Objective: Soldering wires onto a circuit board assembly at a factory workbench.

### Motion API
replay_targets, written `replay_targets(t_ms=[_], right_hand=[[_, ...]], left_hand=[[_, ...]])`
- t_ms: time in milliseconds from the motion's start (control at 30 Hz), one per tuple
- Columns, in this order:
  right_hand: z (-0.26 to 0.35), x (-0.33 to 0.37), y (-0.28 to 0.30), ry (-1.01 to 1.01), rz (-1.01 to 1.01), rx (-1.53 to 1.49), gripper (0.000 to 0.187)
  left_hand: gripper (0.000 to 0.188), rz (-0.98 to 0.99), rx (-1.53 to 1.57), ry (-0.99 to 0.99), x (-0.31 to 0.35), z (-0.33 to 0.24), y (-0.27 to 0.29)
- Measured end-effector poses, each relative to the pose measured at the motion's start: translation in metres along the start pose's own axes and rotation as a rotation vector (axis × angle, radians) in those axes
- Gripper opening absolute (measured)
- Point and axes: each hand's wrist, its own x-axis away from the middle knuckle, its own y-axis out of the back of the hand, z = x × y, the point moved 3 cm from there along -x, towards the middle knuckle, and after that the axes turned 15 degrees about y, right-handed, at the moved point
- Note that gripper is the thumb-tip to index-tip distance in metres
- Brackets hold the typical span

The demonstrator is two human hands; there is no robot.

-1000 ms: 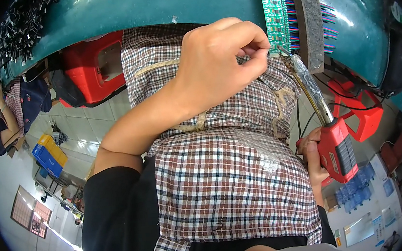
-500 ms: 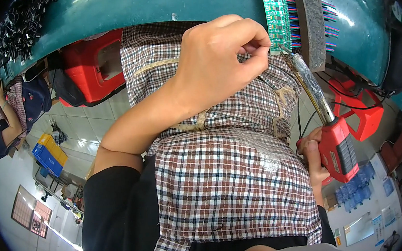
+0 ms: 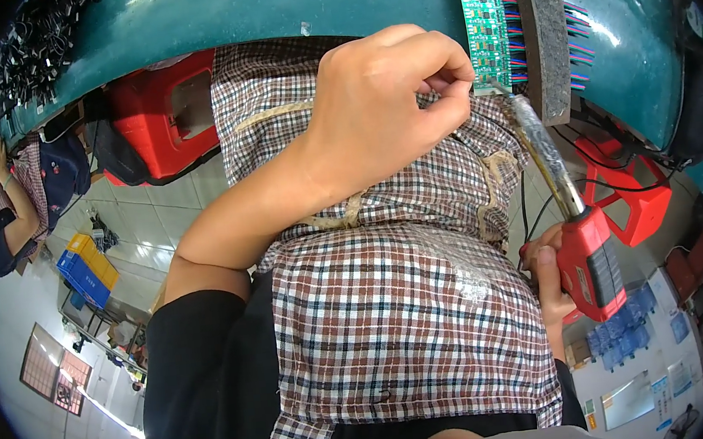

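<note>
My right hand [image 3: 550, 276] grips a red and black soldering iron [image 3: 591, 268] by its handle. Its metal barrel slants up and its thin tip reaches the lower end of a green circuit board panel [image 3: 487, 33]. Beside that end, my left hand [image 3: 394, 93] is closed in a pinch of thumb and forefinger; whatever lies in the pinch is hidden or too fine to see. Red, blue and black wires [image 3: 577, 35] run from the panel's right side under a dark grey bar [image 3: 544, 40] that lies across them.
The panel lies at the near edge of a green table [image 3: 263, 8]. A heap of black cables [image 3: 43, 46] sits at far left. Red stools [image 3: 160, 124] stand below on both sides. A co-worker's arm [image 3: 20, 201] shows at left, above a blue and yellow crate [image 3: 87, 270].
The soldering iron has shifted very slightly, its handle a touch to the left. My left hand stays in its pinch at nearly the same spot.
</note>
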Motion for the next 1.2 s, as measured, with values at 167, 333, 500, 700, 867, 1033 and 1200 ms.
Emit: replay_targets(t_ms=[167,333,500,700,867,1033,1200], right_hand=[[0.004,-0.005,0.000,0.049,-0.055,-0.112,0.014],[0.006,-0.014,-0.002,0.185,-0.107,-0.139,0.013],[0.007,-0.018,0.001,0.194,-0.144,-0.147,0.012],[0.014,-0.027,-0.001,0.133,-0.273,-0.132,0.014],[0.031,-0.030,-0.006,0.173,-0.209,-0.148,0.015],[0.046,-0.030,-0.010,0.168,-0.265,-0.129,0.016],[0.044,-0.035,-0.007,0.155,-0.273,-0.189,0.015]], left_hand=[[0.010,0.005,0.009,0.010,-0.001,-0.001,0.002],[0.010,0.035,-0.010,0.028,-0.002,-0.004,0.003],[0.011,0.050,-0.011,-0.016,-0.007,-0.008,0.015],[0.009,-0.325,-0.420,-0.226,-0.086,-0.027,0.065],[0.010,-0.269,-0.578,-0.180,-0.157,-0.047,0.079],[0.010,-0.199,-0.648,-0.249,-0.179,-0.054,0.073],[0.010,-0.153,-0.800,-0.192,-0.185,-0.054,0.069]])
